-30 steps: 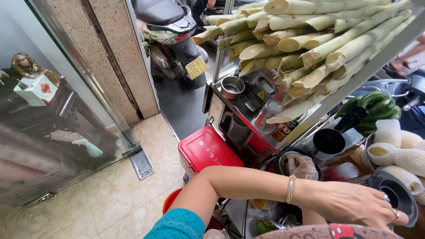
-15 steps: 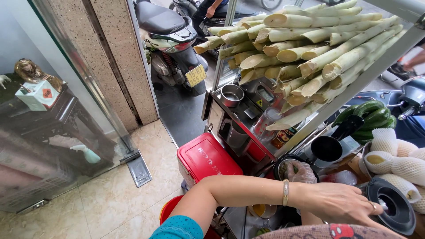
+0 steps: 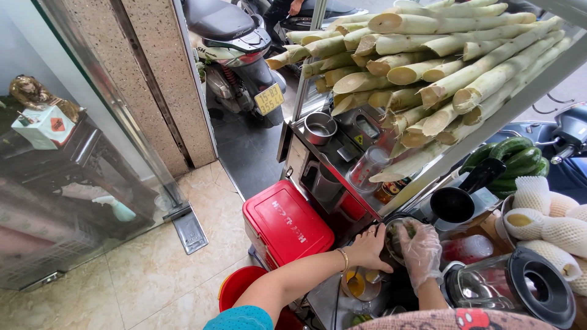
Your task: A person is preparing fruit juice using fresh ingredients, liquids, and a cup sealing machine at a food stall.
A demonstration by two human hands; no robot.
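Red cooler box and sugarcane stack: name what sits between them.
In the head view, the metal counter with a steel pot lies between the red cooler box and the sugarcane stack.

Street-side juice stall sitting at a shopfront, peeled sugarcane stalks lying stacked overhead, blender standing on the cart, scooter parked alongside

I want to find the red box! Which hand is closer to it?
The left. The bare left hand is just right of the red box, apart from it. The gloved right hand is farther right, at a small bowl.
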